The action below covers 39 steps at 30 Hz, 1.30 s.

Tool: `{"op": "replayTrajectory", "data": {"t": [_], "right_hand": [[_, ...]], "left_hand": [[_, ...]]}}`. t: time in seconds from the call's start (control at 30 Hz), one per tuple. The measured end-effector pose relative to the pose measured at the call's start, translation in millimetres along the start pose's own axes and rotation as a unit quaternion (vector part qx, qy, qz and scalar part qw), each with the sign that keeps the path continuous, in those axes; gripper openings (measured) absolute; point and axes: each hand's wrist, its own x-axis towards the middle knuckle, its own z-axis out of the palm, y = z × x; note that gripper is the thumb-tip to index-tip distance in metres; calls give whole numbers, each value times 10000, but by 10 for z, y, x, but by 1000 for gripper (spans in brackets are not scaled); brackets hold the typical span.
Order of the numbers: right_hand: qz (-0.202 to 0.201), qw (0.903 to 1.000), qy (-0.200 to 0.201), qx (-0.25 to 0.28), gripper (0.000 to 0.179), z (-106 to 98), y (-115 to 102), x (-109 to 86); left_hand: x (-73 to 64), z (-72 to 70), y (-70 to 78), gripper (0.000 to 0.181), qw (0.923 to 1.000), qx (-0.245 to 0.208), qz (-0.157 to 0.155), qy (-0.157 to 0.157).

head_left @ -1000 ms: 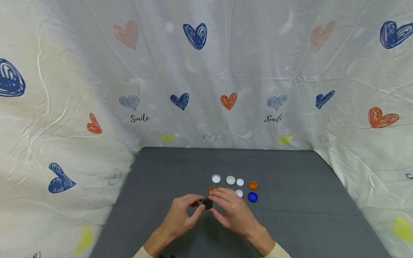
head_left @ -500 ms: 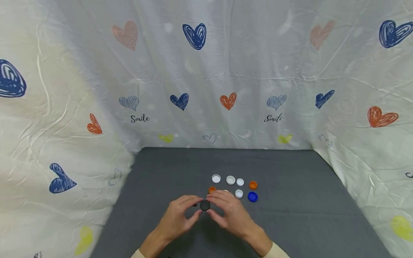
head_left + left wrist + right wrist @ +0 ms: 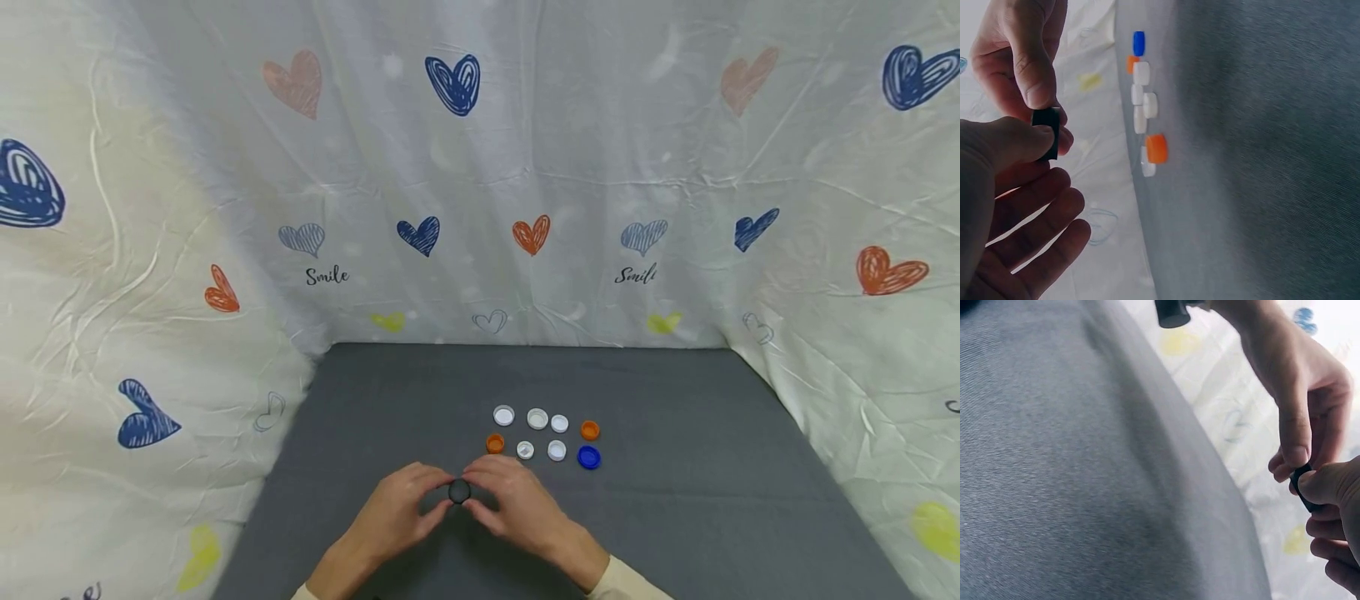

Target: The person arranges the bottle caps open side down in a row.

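Note:
In the head view a round black bottle cap (image 3: 459,491) is held above the grey table between my two hands. My left hand (image 3: 393,515) pinches its left side with thumb and fingertips. From the other side, my right hand (image 3: 517,507) grips it the same way. Seen by the left wrist camera, the black cap (image 3: 1047,132) is edge-on, a short dark band under both thumbs. The left hand's other fingers (image 3: 1054,215) spread loosely beneath. In the right wrist view the cap (image 3: 1304,487) sits tilted between the two thumbs.
Beyond the hands, several caps lie in two loose rows: white ones (image 3: 537,418), orange ones (image 3: 495,443) and a blue one (image 3: 588,457). The grey table (image 3: 675,533) is bordered by a white curtain (image 3: 480,283) printed with hearts. A dark cylinder (image 3: 1172,314) is at the left wrist.
Both hands and the black cap have moved left and slightly nearer the body. An orange and a white cap that the right hand partly covered now show fully.

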Motion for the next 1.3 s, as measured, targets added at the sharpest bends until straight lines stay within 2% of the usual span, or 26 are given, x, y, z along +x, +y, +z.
{"op": "replayTrajectory", "data": {"t": [0.13, 0.27, 0.63, 0.93, 1.17, 1.3], "right_hand": [[-7, 9996, -263, -99, 28, 113, 7, -22], [31, 9989, -461, -107, 26, 215, 19, -39], [-148, 9958, -709, -569, 22, 437, 41, -94], [-277, 9916, -809, -974, 19, 558, 25, -139], [-218, 9887, -899, -1179, 19, 599, 7, -168], [-161, 9871, -1022, -1218, 19, 618, 1, -188]], "left_hand": [[-68, 13, -32, 29, 9990, 300, -79, -337], [-130, 53, -75, 28, 9973, 358, -175, -614], [-264, 221, -183, 24, 9918, 605, -264, -1096], [-299, 293, -229, 21, 9851, 875, -187, -1469], [-305, 297, -229, 20, 9791, 813, -438, -1814], [-310, 301, -236, 19, 9765, 811, -477, -1939]]}}
